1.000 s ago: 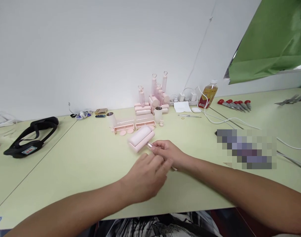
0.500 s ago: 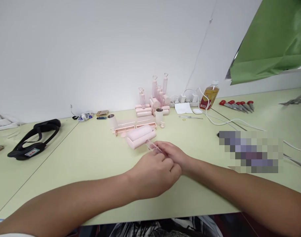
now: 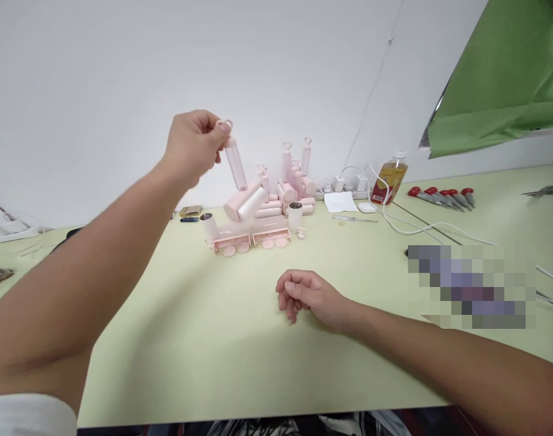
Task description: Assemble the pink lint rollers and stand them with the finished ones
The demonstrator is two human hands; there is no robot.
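My left hand [image 3: 197, 145], raised at the left, pinches the heart-shaped loop at the end of a pink roller with a clear handle [image 3: 235, 163]. The roller's thick pink head hangs down in front of other pink parts. Low over the table, my right hand [image 3: 310, 297] holds nothing, its fingers loosely curled and apart. Beyond it lie two open pink housings [image 3: 271, 238] with several round pink discs [image 3: 230, 251] in front. A pale cylinder with a dark end [image 3: 295, 217] stands at their right; another pale cylinder [image 3: 209, 226] leans at their left.
Similar pink rollers [image 3: 286, 163] are piled against the wall. A drink bottle [image 3: 389, 178], white cables [image 3: 394, 227] and a white paper [image 3: 340, 202] are at the back right. Several red-ended tools [image 3: 440, 197] lie farther right, beside a pixelated area.
My left hand has lifted the pink roller up and left, away from my right hand. My right hand has let go of it and stays low over the table.
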